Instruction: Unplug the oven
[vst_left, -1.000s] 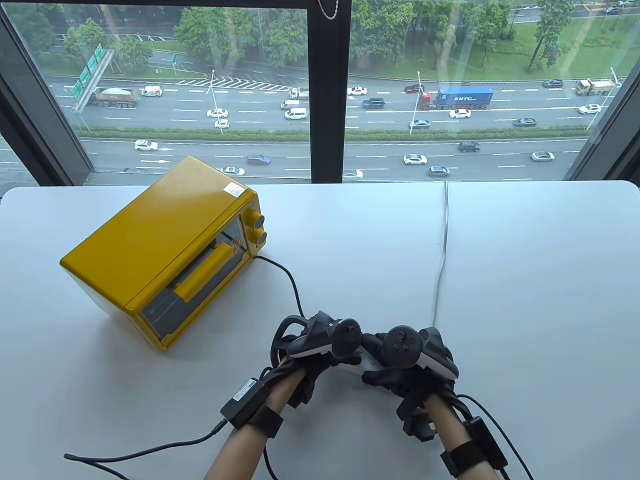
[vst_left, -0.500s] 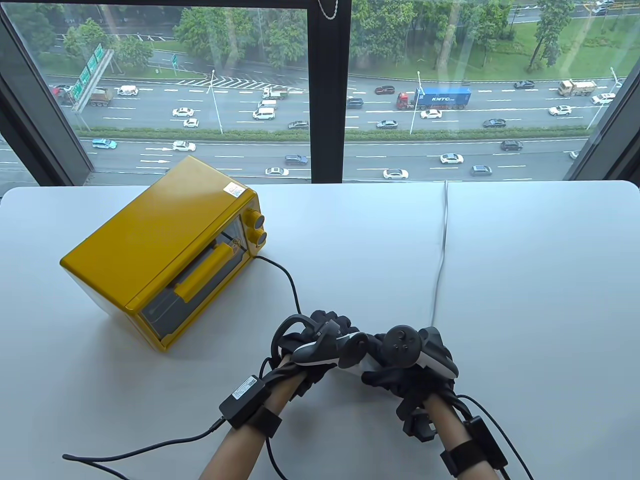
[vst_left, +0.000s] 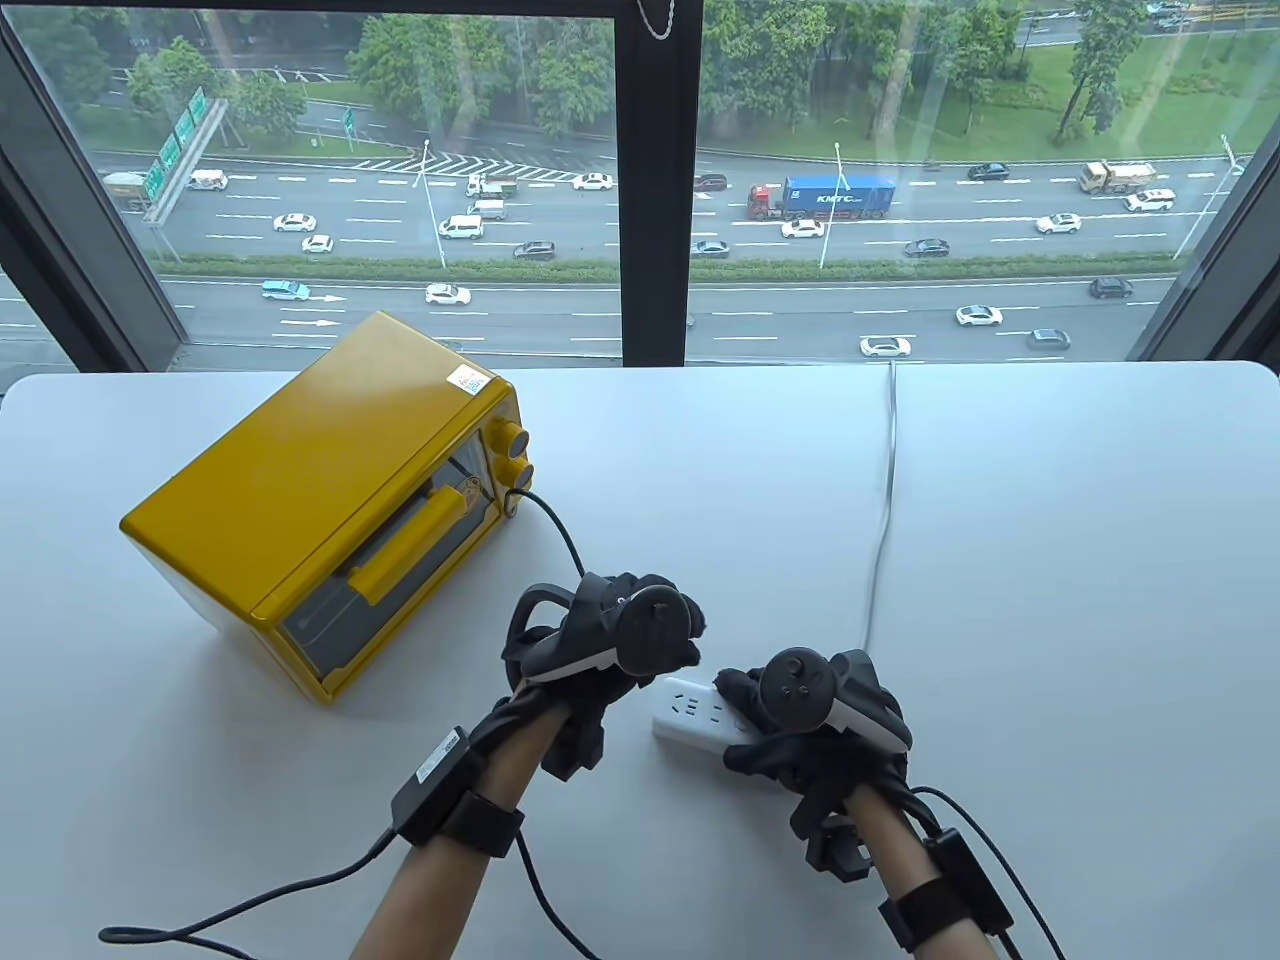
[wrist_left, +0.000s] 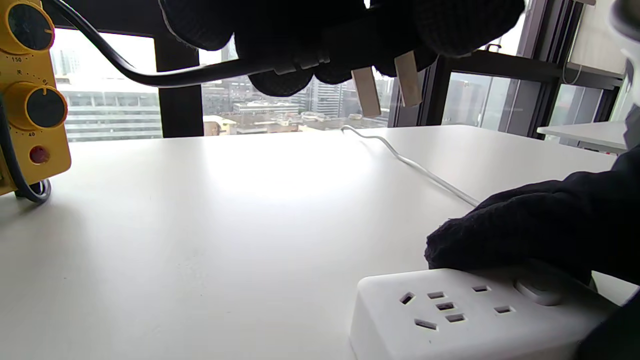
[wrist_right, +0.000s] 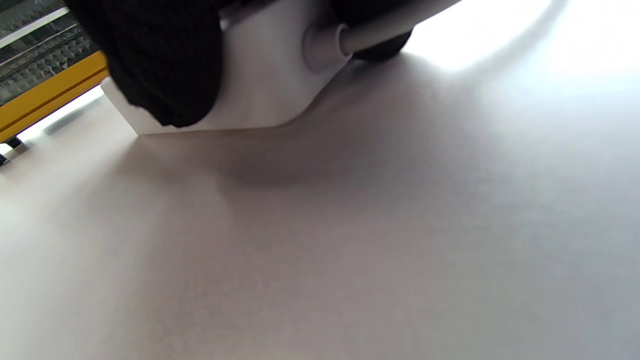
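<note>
White rectangular desk (vst_left: 1050, 560), a seam down its middle. Behind the desk: large window with a black metal centre post (vst_left: 655, 180). Beyond the post, a multi-lane highway (vst_left: 900, 260) with cars, a blue container truck (vst_left: 825, 197), green trees (vst_left: 560, 70).

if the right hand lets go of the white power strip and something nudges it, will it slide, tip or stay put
The power strip would probably slide rather than tip: it is a low, flat block lying on the smooth white table. It looks like light plastic, so a small nudge may move it. Its white cord lies slack and would likely trail or tug it slightly. For now the right hand holds it down.
</note>
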